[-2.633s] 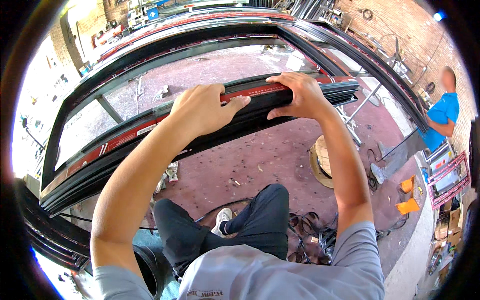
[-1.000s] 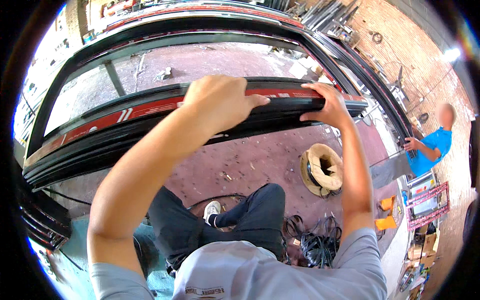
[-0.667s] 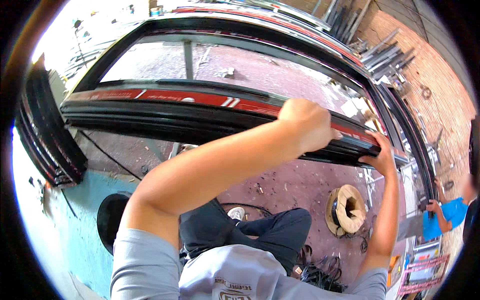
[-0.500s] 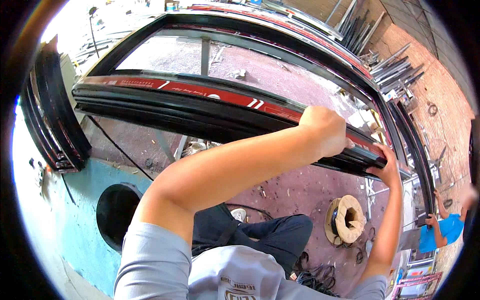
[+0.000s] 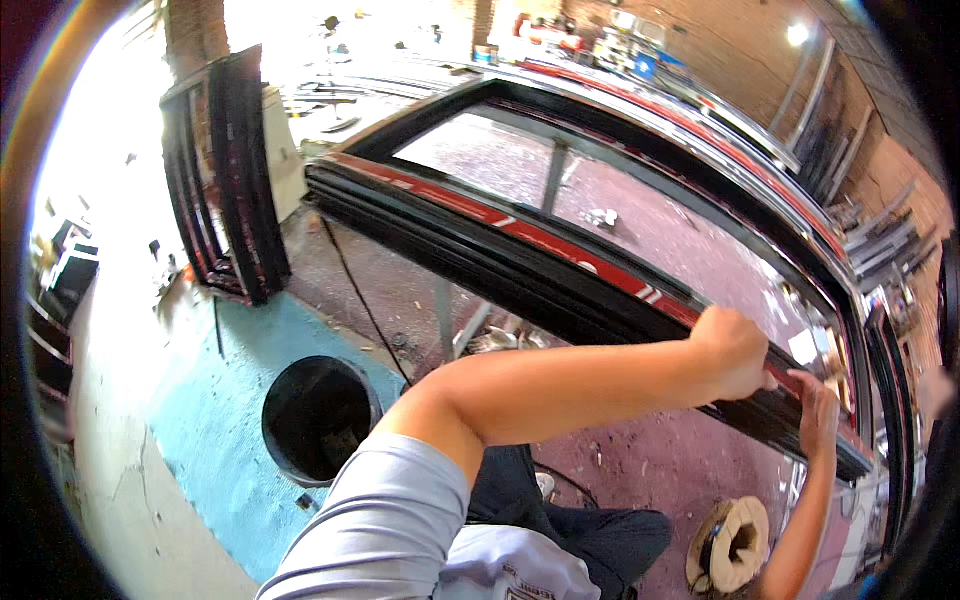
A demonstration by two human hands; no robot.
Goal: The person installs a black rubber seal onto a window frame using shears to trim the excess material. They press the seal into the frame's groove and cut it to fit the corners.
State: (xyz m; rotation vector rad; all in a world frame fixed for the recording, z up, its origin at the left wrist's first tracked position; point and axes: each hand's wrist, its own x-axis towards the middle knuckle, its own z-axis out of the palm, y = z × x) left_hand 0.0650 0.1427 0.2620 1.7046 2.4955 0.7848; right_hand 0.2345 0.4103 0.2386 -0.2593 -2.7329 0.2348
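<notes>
A long black metal frame rail [image 5: 480,250] with a red strip along its top runs from upper left to lower right in front of me. My left hand [image 5: 733,352] is closed over the rail's top edge near its right part. My right hand [image 5: 820,412] grips the same rail farther right, close to its end. The rail belongs to a large black rectangular frame [image 5: 700,130] lying flat above a reddish floor. My legs in dark trousers [image 5: 590,530] show below the rail.
A black round bin [image 5: 318,418] stands on a blue floor patch at lower left. Black frames [image 5: 225,175] lean upright at the left. A cable spool [image 5: 728,545] lies on the reddish floor. Metal bars [image 5: 850,140] are stacked against the brick wall at the right.
My head has turned left, so the leaning frames and the bin have come into view. Both hands have stayed on the rail, now toward the picture's right.
</notes>
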